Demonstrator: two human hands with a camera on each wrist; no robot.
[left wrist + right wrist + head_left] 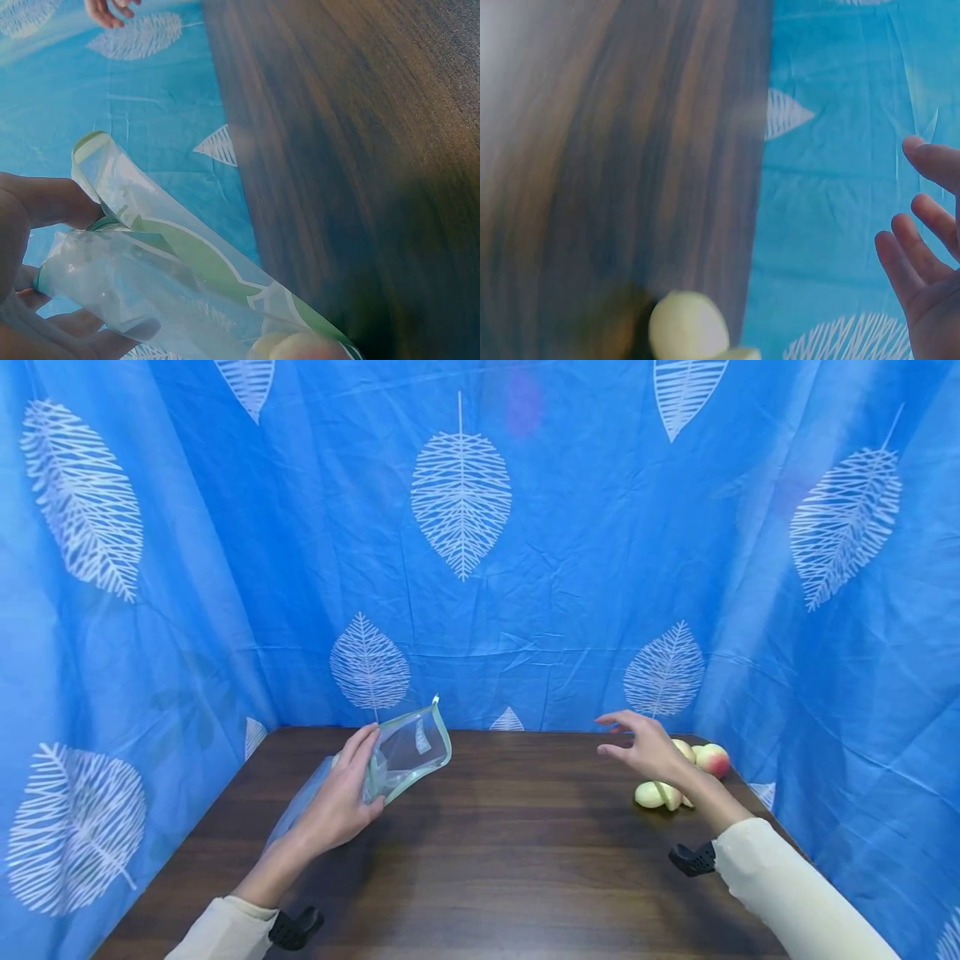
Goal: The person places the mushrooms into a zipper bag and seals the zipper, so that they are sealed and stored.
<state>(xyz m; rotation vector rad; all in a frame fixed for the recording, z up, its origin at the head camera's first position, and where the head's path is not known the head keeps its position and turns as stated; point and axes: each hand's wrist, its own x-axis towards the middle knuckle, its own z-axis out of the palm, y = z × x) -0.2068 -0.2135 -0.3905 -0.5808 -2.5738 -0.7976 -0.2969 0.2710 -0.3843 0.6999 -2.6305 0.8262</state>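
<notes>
Left hand (337, 802) pinches a clear plastic pouch with pale-green edging (408, 752) between thumb and fingers, above the dark-brown wood-grain table (510, 868), left of centre. Pouch bears green-and-white printed shapes (199, 253); pale mark (422, 737) too small to read. Right hand (645, 747): fingers apart, gently bent, near pale-yellow and pink rounded fruits (651, 794) at table's right.

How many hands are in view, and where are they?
2. The left hand grips the clear bag at the table's left; the right hand, holding nothing, is at the right, near the pale fruit. No other hands show.
</notes>
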